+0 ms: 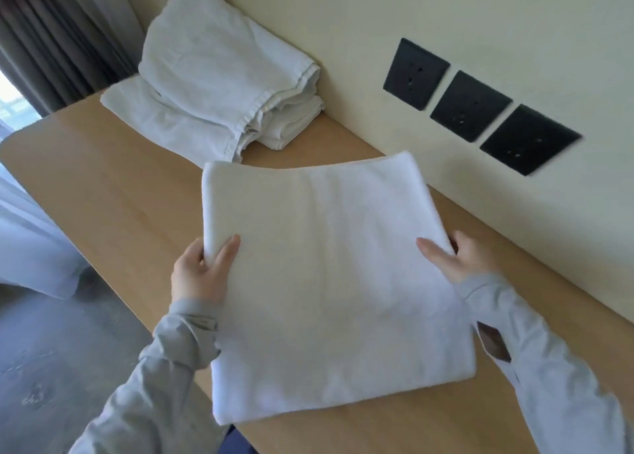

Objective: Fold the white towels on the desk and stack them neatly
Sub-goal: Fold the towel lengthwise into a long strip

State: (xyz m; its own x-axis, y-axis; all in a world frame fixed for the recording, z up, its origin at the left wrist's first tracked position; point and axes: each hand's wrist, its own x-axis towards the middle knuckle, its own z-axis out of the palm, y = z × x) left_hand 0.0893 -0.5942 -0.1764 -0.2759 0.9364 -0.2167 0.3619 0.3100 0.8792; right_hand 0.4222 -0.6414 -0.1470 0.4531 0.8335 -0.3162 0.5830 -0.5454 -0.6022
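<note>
A folded white towel (329, 271) lies flat on the wooden desk (113, 192), nearly square, in front of me. My left hand (200, 270) grips its left edge, thumb on top and fingers under the fold. On the opposite side, my right hand (458, 256) holds the right edge the same way. Both arms wear grey sleeves. At the back left of the desk sits a loose pile of white towels (219, 79), partly folded and leaning against the wall.
A cream wall (514, 24) runs along the desk's right side with three black socket plates (470, 105). Dark curtains (51, 34) hang at the far left. A white bed cover (31, 247) and grey floor (61, 357) lie left of the desk.
</note>
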